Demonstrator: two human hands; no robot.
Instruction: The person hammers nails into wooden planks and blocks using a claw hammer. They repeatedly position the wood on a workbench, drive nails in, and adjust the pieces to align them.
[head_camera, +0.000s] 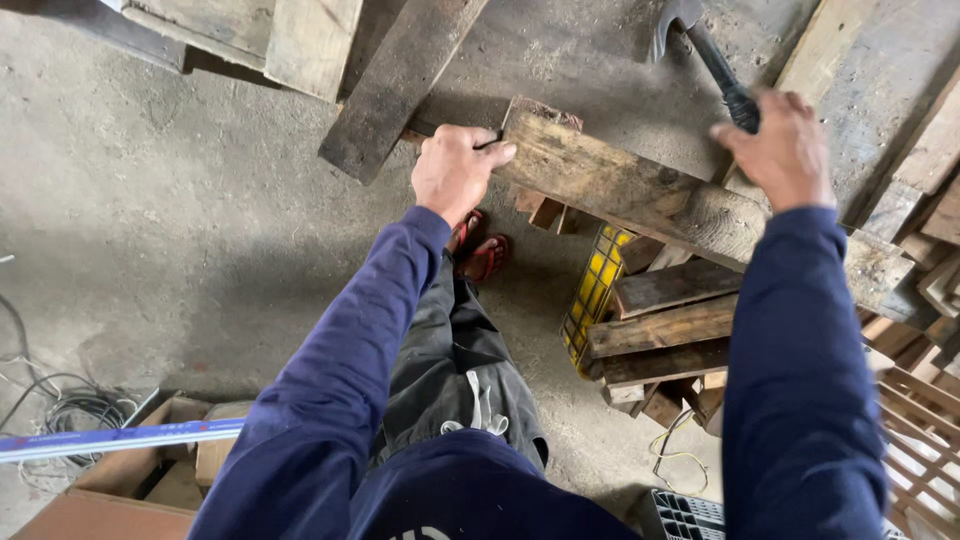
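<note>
Overhead, a person steadies a weathered brown wooden plank (640, 195) and raises a black-handled claw hammer (700, 45).
Left hand (455, 170) clamps the plank's left end atop stacked timber; right hand (785, 145) fists the handle, seemingly mid-swing; the next blow needs aim.

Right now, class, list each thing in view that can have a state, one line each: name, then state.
Left hand: closed on the end of the plank.
Right hand: closed on the hammer handle.
Hammer: raised, head clear of the wood.
Plank: lying tilted across the wood stack.
Wood stack: piled unevenly on the floor.
Cardboard box: open.
</note>
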